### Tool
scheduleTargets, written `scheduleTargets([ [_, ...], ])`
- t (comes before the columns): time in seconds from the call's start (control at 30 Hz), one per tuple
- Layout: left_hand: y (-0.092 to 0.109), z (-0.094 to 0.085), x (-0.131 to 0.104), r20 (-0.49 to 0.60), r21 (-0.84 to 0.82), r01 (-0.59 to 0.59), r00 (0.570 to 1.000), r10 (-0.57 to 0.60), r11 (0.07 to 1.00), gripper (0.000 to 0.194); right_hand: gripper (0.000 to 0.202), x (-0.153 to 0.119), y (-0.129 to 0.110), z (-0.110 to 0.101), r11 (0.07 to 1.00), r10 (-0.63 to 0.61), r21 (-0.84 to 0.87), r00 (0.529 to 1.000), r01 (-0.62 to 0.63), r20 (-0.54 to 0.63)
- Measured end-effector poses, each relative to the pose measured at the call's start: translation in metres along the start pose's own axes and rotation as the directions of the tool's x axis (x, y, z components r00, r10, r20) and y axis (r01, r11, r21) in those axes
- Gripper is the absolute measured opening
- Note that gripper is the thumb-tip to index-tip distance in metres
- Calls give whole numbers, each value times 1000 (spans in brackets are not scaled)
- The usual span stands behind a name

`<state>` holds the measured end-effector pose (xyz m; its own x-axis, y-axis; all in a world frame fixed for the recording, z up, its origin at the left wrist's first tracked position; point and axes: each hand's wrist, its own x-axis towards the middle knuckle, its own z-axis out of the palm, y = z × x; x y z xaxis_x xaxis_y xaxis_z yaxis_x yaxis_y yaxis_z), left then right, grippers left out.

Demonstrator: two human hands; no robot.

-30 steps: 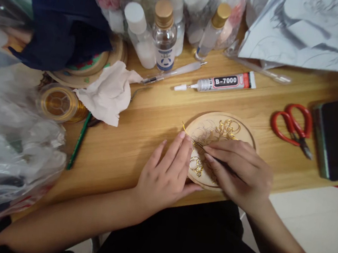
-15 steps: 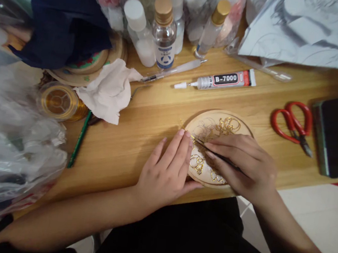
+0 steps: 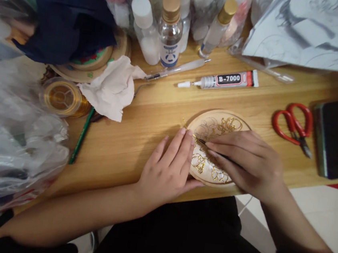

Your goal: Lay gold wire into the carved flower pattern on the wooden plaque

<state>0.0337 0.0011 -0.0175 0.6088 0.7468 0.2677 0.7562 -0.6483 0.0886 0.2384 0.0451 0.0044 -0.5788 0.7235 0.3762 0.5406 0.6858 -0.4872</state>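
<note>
On the wooden table lies a round wooden plate (image 3: 211, 183) bearing a pencilled pattern and curled outlines of gold wire (image 3: 229, 125). My left hand (image 3: 167, 164) rests at the plate's left edge, its fingers straight and close together. Its fingertips pinch a piece of gold wire against the rim; a thin end sticks out past them, and the thumb lies along the near edge. My right hand (image 3: 246, 163) is closed around slim dark tweezers (image 3: 224, 156) over the plate. The tweezers' tips point left, at the wire beside my left fingertips; whether they grip it is too small to tell.
Beyond the plate lie a glue tube (image 3: 230, 79) and a white pen-like tool (image 3: 187, 68), with bottles (image 3: 171, 34) behind. Red-handled cutters (image 3: 293, 123) and a dark phone-like block (image 3: 337, 138) are rightward. Leftward are a wire spool (image 3: 65, 97), crumpled tissue (image 3: 112, 88), a green pencil (image 3: 81, 137) and plastic bags (image 3: 20, 135).
The view has shifted slightly. Both hands keep almost the same places, and the tweezers' tips stay close to the wire by my left fingertips.
</note>
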Motion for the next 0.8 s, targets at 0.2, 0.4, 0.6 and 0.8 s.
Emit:
scheduleTargets([
  [0.2,0,0,0,2,-11,6,1000,-6,1000,72,19,7,9,-9,989,-139,-30,983,144,121],
  [0.4,-1,-1,1,25,-39,5,1000,-4,999,71,16,20,13,-19,961,-256,-46,944,271,208],
  [0.6,-1,-1,0,13,-65,4,1000,-3,998,70,31,34,14,-25,936,-325,-35,898,350,297],
  [0.8,-2,-1,2,24,-62,6,1000,-4,998,69,43,47,16,-30,937,-328,40,840,346,431],
])
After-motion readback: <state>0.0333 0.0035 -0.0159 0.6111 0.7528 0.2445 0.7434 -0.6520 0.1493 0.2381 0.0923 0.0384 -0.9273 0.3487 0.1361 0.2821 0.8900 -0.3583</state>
